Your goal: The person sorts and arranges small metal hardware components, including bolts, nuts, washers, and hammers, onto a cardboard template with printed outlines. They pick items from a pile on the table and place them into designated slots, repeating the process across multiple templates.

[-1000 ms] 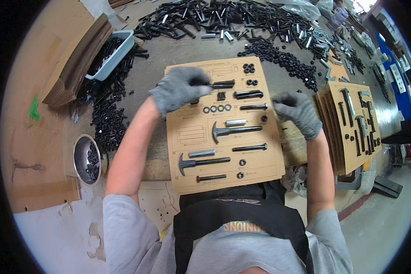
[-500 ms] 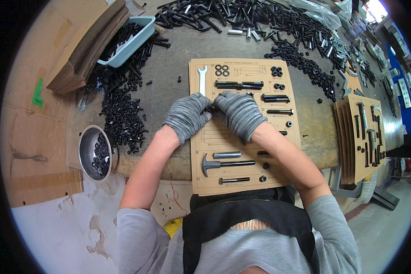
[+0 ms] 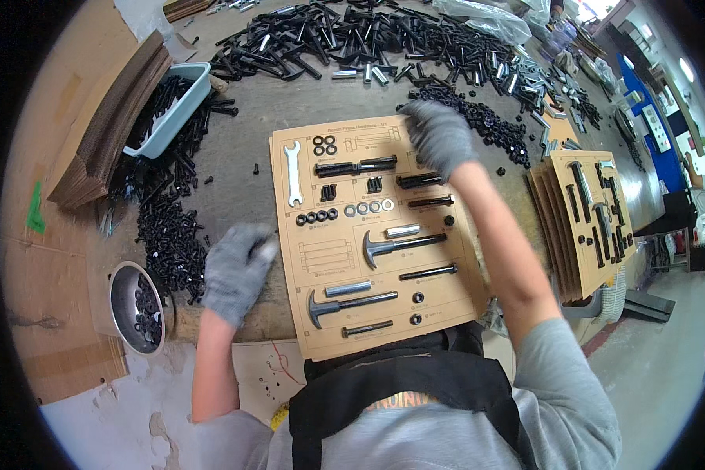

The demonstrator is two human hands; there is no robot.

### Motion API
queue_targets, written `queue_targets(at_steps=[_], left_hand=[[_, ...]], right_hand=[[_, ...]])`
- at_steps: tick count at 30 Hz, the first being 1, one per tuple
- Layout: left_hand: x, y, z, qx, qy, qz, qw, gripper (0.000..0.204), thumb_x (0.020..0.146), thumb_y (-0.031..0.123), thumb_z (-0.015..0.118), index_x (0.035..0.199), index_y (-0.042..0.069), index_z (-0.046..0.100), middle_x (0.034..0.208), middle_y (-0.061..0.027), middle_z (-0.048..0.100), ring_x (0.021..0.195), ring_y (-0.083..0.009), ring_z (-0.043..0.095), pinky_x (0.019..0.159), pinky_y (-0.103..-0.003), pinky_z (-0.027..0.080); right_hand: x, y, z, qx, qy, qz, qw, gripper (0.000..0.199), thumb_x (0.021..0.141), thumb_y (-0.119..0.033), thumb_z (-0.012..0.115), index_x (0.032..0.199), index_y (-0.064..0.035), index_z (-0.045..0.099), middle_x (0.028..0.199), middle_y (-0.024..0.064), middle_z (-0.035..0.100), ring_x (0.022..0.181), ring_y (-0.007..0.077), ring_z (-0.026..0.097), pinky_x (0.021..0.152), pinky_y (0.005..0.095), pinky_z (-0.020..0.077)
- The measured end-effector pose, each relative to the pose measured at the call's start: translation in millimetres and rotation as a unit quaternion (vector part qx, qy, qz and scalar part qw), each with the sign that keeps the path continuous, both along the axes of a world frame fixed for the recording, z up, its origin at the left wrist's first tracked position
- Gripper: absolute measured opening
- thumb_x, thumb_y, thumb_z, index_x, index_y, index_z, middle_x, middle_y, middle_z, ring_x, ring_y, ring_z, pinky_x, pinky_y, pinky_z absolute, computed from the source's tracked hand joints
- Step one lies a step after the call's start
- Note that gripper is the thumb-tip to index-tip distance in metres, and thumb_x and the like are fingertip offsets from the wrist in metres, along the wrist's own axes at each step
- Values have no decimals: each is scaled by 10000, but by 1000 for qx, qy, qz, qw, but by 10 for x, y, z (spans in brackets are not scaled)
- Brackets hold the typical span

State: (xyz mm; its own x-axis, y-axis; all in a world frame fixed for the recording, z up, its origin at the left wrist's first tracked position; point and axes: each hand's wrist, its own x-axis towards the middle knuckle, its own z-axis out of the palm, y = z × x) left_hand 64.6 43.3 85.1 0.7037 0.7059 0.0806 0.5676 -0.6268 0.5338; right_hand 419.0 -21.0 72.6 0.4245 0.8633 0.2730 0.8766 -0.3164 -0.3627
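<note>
A tan cardboard display sheet with printed outlines lies before me at the table's front edge. It carries a silver open-ended wrench, black rings, bolts, short black screws, silver washers, metal sleeves and two T-shaped handles. My gloved left hand rests just off the sheet's left edge, thumb apart from the curled fingers, with nothing visible in it. Over the upper right corner is my gloved right hand, near the black nut pile. Motion blurs its fingers, and it hides part of the sheet.
Loose black screws lie left, beside a metal bowl of small black parts. A light-blue bin stands behind them near stacked cardboard. Bolts and handles heap along the back. Several filled sheets stand at right.
My hands have parted from the middle of the sheet: the left drew back leftward, the right reached up and right. Screws and washers they covered now show. The whole view has shifted.
</note>
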Motion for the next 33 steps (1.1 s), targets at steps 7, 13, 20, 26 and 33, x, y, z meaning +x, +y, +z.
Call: queue_targets(at_steps=[7,13,20,26,33], left_hand=[[-800,-893,-142,-493,37,107,863,273,890,277,634,967,16,646,736,-70,646,615,-147,633,545,-280,502],[-820,-1226,-249,-508,-55,186,839,242,875,242,664,949,19,605,728,-49,630,586,-121,623,478,-242,491],[-801,-1214,-285,-543,-135,200,804,265,874,244,639,996,16,579,850,-81,645,706,-156,655,532,-268,543],[-691,-1232,-224,-548,-184,183,795,365,845,221,653,1119,12,532,993,-106,629,877,-208,653,637,-293,570],[-616,-1184,-330,-506,-240,160,813,363,830,158,651,1147,23,534,1032,-66,640,907,-143,626,712,-286,554]], right_hand=[[945,280,-319,-243,-67,-53,966,278,819,-223,549,1030,-116,695,1023,175,666,962,348,639,844,409,506],[969,263,-271,-194,-5,-64,979,248,783,-224,649,997,-110,701,1006,140,688,937,306,652,834,392,503],[1179,34,-561,-58,389,-76,916,229,822,-192,685,1007,-62,649,848,34,646,765,141,596,682,315,517],[958,-366,-379,-48,565,-76,820,261,818,-171,699,1065,-102,649,833,0,633,673,113,586,571,260,513],[984,-585,-411,-11,612,-62,788,214,822,-147,658,1024,-83,626,817,8,629,721,129,594,645,300,535]])
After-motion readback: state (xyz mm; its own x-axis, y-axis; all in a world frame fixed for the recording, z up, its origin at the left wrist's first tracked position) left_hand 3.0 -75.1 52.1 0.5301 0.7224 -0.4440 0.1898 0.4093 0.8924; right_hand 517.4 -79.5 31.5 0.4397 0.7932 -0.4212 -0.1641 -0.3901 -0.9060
